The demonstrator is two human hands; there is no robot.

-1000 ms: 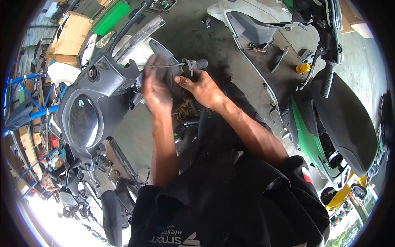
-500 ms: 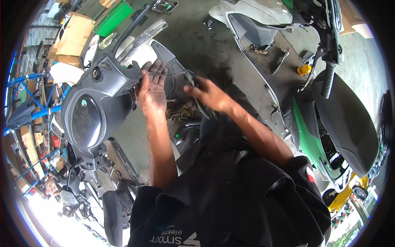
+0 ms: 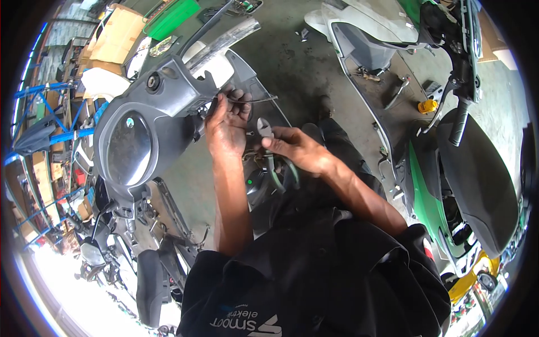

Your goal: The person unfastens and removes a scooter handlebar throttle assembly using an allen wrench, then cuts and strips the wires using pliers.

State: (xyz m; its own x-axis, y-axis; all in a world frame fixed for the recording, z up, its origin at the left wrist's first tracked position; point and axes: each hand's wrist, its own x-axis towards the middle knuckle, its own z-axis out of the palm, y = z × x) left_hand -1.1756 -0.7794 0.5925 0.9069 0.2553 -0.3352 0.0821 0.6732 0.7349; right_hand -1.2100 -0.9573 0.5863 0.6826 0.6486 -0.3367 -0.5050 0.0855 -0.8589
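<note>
My left hand (image 3: 226, 130) is palm up beside the grey scooter front panel (image 3: 174, 87), its fingers curled round a thin dark cable (image 3: 261, 100). The cable's free end sticks out to the right of the fingertips. In my right hand (image 3: 300, 149) is a pair of pliers (image 3: 264, 128) with green handles (image 3: 273, 175). Their metal head points up toward the cable, a little below it and apart from it. How far the jaws are parted is hard to make out. My left fingers hide where the cable enters the panel.
A round dark headlight (image 3: 128, 147) sits on the panel's left part. To the right stands another scooter with a black seat (image 3: 480, 180) and a handlebar grip (image 3: 460, 123). A yellow container (image 3: 428, 106) rests on that scooter. A blue rack (image 3: 50, 140) with parts lines the left.
My left fingers have curled in around the cable from a more open palm. The pliers, blurred before, now point upward in my right hand. The whole view has shifted slightly.
</note>
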